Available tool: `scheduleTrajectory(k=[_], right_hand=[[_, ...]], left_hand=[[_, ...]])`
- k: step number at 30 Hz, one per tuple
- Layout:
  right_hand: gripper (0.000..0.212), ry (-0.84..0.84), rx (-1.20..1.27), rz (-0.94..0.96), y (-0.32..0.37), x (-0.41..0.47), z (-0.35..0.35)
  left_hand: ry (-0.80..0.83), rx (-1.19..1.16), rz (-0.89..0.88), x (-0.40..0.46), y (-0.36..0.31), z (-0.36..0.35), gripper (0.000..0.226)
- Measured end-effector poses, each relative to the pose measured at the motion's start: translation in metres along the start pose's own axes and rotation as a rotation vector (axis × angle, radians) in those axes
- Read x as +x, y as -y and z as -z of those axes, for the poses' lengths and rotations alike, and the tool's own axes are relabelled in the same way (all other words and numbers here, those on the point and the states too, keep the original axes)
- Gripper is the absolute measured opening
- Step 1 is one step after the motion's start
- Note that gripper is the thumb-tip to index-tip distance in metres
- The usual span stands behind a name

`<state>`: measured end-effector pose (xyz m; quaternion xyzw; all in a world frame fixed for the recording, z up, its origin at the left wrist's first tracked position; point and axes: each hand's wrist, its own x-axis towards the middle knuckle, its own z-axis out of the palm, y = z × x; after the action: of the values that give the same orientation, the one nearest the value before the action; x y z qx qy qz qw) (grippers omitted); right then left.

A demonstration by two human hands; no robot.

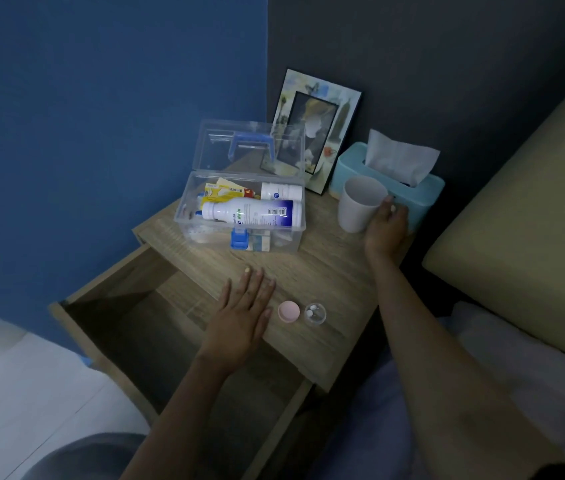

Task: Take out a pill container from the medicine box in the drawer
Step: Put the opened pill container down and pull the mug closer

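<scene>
A clear medicine box (239,216) with a blue latch stands on the nightstand top, its lid tipped open toward the wall. Bottles and packets lie inside. A small clear round pill container (315,314) holding white pills sits near the front edge, its pink lid (288,311) beside it on the left. My left hand (243,315) lies flat on the wood, fingers spread, just left of the lid. My right hand (386,225) grips a white cup (360,204) at the back right. The drawer (156,327) below is pulled out and looks dark inside.
A teal tissue box (423,195) stands right behind the cup. A picture frame (319,129) leans on the dark wall behind the medicine box. A beige bed edge (516,237) borders the nightstand (326,271) on the right; a blue wall is on the left.
</scene>
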<state>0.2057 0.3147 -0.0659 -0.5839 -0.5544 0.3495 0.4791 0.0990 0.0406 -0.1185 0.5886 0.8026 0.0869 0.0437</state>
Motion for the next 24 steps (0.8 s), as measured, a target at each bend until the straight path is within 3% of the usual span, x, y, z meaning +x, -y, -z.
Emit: scheduleTrajectory(k=[5, 12, 24], right_hand=[[0.024, 0.026, 0.1, -0.037, -0.005, 0.005, -0.006], [0.022, 0.073, 0.084, -0.028, 0.0, -0.006, 0.007], [0.025, 0.142, 0.067, 0.054, -0.008, -0.104, 0.065]], left_hand=[[-0.01, -0.019, -0.005, 0.0, -0.002, 0.002, 0.058], [-0.019, -0.038, -0.009, 0.0, -0.001, 0.001, 0.053], [-0.013, -0.019, -0.005, 0.0, 0.001, -0.003, 0.054]])
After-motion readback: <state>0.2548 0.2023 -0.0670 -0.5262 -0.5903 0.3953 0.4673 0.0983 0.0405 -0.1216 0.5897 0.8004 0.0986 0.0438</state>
